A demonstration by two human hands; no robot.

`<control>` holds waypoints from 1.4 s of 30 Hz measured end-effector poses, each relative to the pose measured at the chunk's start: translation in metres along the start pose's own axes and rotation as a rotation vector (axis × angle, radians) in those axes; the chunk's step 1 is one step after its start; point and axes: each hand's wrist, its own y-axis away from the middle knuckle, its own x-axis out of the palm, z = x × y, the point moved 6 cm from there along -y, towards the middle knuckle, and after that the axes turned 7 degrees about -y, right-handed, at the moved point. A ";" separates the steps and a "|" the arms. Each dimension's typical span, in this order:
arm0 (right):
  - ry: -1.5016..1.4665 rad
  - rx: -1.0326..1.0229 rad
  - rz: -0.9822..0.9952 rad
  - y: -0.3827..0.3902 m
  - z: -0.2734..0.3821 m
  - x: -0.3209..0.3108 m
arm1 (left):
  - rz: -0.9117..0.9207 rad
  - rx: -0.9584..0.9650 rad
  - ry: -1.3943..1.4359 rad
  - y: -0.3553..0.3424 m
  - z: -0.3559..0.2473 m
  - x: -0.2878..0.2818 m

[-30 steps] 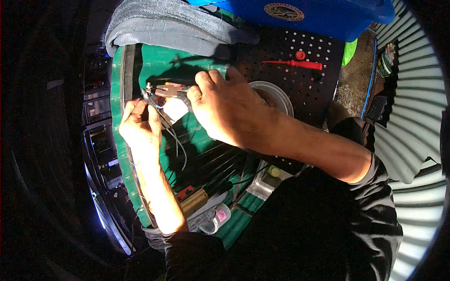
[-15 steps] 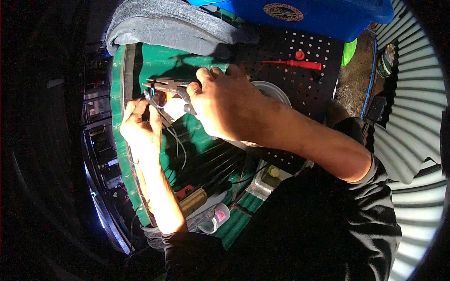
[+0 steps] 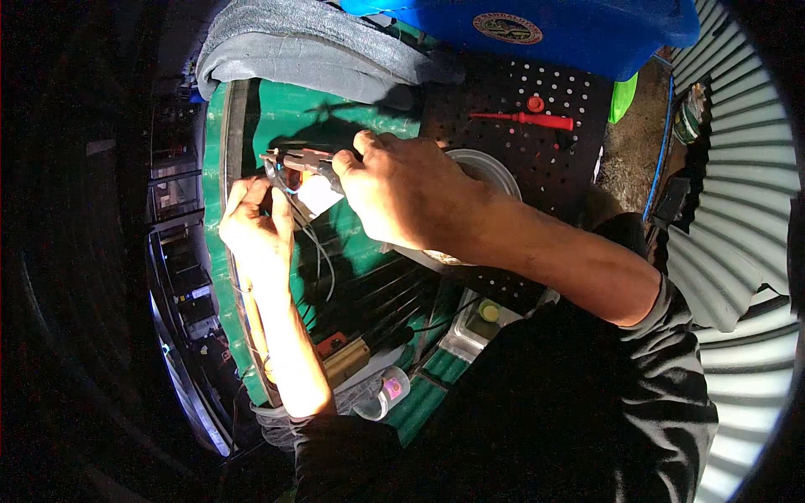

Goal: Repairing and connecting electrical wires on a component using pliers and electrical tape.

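My right hand [image 3: 419, 197] is closed round the dark handles of a pair of pliers [image 3: 303, 159], whose metal jaws point left. At the jaws is the end of a grey cable [image 3: 325, 258]; I cannot tell whether they bite on it. My left hand [image 3: 258, 220] pinches this cable just below the jaws, and its loose length curves down beside the wrist. Behind the pliers, partly hidden, are an orange thing [image 3: 293, 178] and a brightly lit white piece [image 3: 319, 197] on the green corrugated surface [image 3: 352, 230].
A red screwdriver [image 3: 541, 121] and a small red cap [image 3: 535, 104] lie on a black perforated panel. Grey towel [image 3: 310, 63] and blue bin [image 3: 570, 29] stand beyond. Round container [image 3: 495, 168] sits beneath my right arm; clear cup [image 3: 387, 394] and yellowish block [image 3: 345, 362] lie nearer.
The pliers' handles have come closer together in my right hand and the jaws have narrowed. Both hands have shifted slightly right in the picture, with the cable end staying at the jaws.
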 end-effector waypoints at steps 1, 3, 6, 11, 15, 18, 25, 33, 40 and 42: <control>0.001 0.024 0.020 0.000 -0.002 0.001 | -0.004 0.005 -0.001 -0.001 -0.001 0.001; 0.005 0.056 0.048 0.000 -0.005 0.002 | 0.028 -0.021 -0.001 -0.002 -0.001 0.003; 0.012 0.035 0.061 0.002 -0.014 0.000 | 0.114 0.008 -0.020 -0.001 0.010 -0.002; 0.085 0.115 0.193 0.038 -0.041 -0.050 | -0.136 -0.106 -0.032 0.002 0.014 -0.055; -0.218 0.313 -0.057 0.130 -0.045 -0.093 | -0.444 -0.303 0.171 0.089 -0.023 -0.106; -0.145 0.531 -0.140 0.210 -0.072 -0.087 | 0.258 -0.026 0.017 0.174 -0.093 -0.056; 0.743 0.655 0.128 0.179 -0.094 -0.019 | 0.704 0.319 0.831 0.326 -0.166 0.013; 0.592 0.492 -0.211 0.191 -0.096 0.004 | 0.726 0.080 0.715 0.361 -0.131 -0.018; 0.458 0.563 0.202 0.204 -0.043 0.067 | 0.649 0.096 0.727 0.395 -0.121 -0.033; 0.665 0.528 0.155 0.239 -0.030 0.083 | 0.625 0.119 0.737 0.400 -0.129 -0.032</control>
